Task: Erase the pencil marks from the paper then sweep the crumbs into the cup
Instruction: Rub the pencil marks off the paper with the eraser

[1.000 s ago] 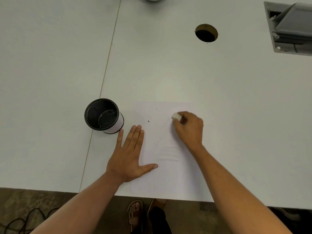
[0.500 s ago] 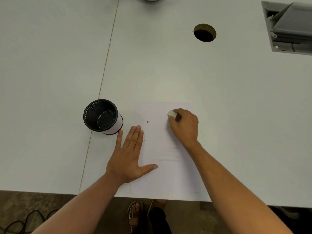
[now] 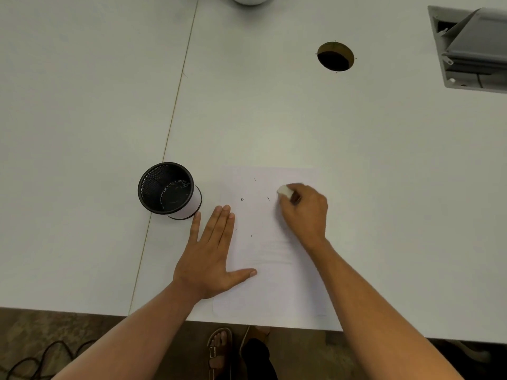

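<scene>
Eraser (image 3: 284, 191), pinched in right hand (image 3: 304, 212), has been shifted slightly left across far paper (image 3: 274, 283); left hand (image 3: 210, 256) is pressed flat. Erasing judged ongoing; crumbs (image 3: 242, 199) unswept, cup (image 3: 168, 190) left.

Black mesh cup (image 3: 168, 189), matt table (image 3: 274, 111)

Left hand (image 3: 211, 256) lies flat, fingers spread; right hand (image 3: 304, 212) curled, pinching.
</scene>
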